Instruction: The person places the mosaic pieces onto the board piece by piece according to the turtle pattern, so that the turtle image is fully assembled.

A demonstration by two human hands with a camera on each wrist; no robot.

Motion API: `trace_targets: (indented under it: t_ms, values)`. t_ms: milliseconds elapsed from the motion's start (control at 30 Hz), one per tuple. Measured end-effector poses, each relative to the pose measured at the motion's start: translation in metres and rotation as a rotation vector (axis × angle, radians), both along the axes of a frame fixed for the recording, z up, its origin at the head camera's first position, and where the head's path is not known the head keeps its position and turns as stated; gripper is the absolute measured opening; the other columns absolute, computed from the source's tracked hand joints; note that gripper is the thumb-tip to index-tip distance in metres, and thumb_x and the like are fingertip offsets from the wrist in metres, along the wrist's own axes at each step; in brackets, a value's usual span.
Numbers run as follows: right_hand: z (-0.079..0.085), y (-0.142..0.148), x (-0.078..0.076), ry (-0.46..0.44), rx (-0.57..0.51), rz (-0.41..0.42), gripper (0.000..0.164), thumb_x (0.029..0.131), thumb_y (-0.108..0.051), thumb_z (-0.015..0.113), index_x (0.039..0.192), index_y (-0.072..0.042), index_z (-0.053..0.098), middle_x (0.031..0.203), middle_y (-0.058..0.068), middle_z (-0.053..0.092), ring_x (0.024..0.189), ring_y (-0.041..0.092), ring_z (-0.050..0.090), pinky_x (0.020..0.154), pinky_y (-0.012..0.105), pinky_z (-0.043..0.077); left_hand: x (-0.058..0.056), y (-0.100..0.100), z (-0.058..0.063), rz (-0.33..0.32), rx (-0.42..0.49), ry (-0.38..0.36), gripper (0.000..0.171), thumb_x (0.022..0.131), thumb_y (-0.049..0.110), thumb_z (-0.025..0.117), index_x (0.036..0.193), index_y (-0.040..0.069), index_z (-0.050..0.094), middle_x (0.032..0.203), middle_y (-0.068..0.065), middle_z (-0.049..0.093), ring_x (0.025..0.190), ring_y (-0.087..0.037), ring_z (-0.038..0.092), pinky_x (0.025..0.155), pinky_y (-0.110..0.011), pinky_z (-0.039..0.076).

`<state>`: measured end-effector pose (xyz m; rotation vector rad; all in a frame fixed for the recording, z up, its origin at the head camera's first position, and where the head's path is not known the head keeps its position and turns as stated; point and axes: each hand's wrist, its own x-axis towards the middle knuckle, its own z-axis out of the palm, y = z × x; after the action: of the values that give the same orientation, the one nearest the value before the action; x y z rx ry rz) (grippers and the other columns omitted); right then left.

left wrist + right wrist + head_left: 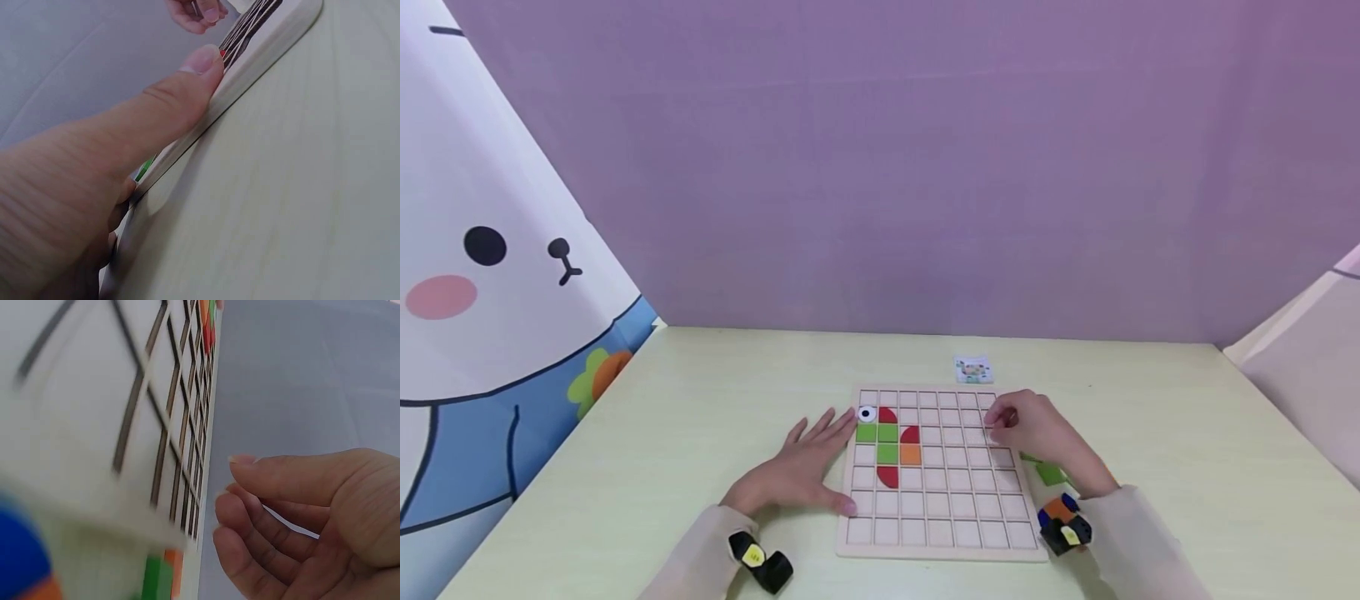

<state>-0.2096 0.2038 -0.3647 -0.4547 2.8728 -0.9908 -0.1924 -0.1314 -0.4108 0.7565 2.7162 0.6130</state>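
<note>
A pale wooden grid board [940, 552] lies on the table. On its left part sit an eye tile [867, 414], several green squares [887, 454], an orange square [910, 454] and red quarter-circle tiles [887, 477]. My left hand [797, 475] is spread along the board's left edge; in the left wrist view its thumb [187, 81] touches the rim. Over the upper right cells hovers my right hand [1037, 425], fingers loosely curled. Between its thumb and fingertips, the right wrist view shows a small gap and no tile.
Loose green pieces [1049, 473] and an orange piece [1060, 507] with blue ones beside it lie right of the board, partly under the right wrist. A small picture card [973, 369] rests beyond the far edge. A purple partition [925, 167] stands behind the table.
</note>
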Motion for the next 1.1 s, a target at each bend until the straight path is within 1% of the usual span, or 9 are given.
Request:
trace_targets:
  t_ms: [233,400,567,800,900,967,1100]
  values:
    - [-0.005,0.022,0.000,-0.033,0.024,-0.051,0.009,0.082,0.001,0.068,0.089,-0.004,0.067,0.079,0.002,0.061,0.071,0.015,0.051,0.059,0.021,0.043,0.000,-0.001,0.001,-0.008,-0.002,0.005,0.115,0.069,0.067,0.069,0.154,0.013,0.013,0.162,-0.003,0.006,0.149,-0.031,-0.003,0.116,-0.060,-0.004]
    - [-0.008,0.033,-0.004,-0.057,0.028,-0.071,0.012,0.081,-0.001,0.069,0.092,-0.004,0.067,0.085,0.004,0.063,0.076,0.017,0.054,0.066,0.027,0.046,0.000,-0.001,0.001,-0.012,-0.004,0.008,0.115,0.070,0.067,0.069,0.154,0.013,0.012,0.162,-0.003,0.006,0.149,-0.031,-0.003,0.116,-0.060,-0.003]
    - [-0.011,0.041,-0.006,-0.085,0.040,-0.082,0.019,0.079,-0.003,0.072,0.097,-0.003,0.064,0.093,0.008,0.062,0.082,0.020,0.054,0.069,0.032,0.047,0.000,-0.001,0.001,-0.017,-0.006,0.010,0.116,0.070,0.068,0.069,0.154,0.012,0.012,0.162,-0.004,0.006,0.149,-0.032,-0.003,0.116,-0.060,-0.003]
    - [-0.016,0.043,-0.008,-0.153,0.071,-0.115,0.031,0.078,-0.005,0.074,0.108,-0.003,0.063,0.102,0.010,0.060,0.086,0.022,0.053,0.071,0.032,0.049,0.001,0.000,0.001,-0.008,-0.004,0.006,0.115,0.069,0.067,0.069,0.154,0.013,0.013,0.162,-0.003,0.007,0.149,-0.031,-0.003,0.116,-0.060,-0.004]
    - [-0.017,0.044,-0.008,-0.152,0.068,-0.093,0.037,0.078,-0.006,0.075,0.112,-0.001,0.061,0.103,0.012,0.059,0.086,0.022,0.052,0.070,0.033,0.048,0.001,-0.001,0.002,-0.006,-0.006,0.006,0.115,0.069,0.067,0.069,0.154,0.013,0.013,0.162,-0.002,0.007,0.149,-0.031,-0.003,0.116,-0.060,-0.004]
    - [-0.018,0.043,-0.008,-0.151,0.063,-0.084,0.036,0.078,-0.005,0.074,0.112,0.000,0.062,0.102,0.012,0.059,0.085,0.022,0.051,0.070,0.032,0.047,0.001,-0.001,0.002,-0.006,-0.007,0.007,0.115,0.069,0.067,0.069,0.154,0.013,0.013,0.162,-0.002,0.007,0.149,-0.031,-0.003,0.116,-0.060,-0.004]
    - [-0.017,0.041,-0.008,-0.146,0.060,-0.070,0.028,0.079,-0.005,0.073,0.105,-0.001,0.063,0.095,0.009,0.060,0.081,0.020,0.051,0.068,0.030,0.045,0.001,-0.001,0.001,-0.008,-0.011,0.011,0.115,0.069,0.068,0.069,0.154,0.013,0.013,0.162,-0.003,0.006,0.149,-0.031,-0.003,0.116,-0.060,-0.004]
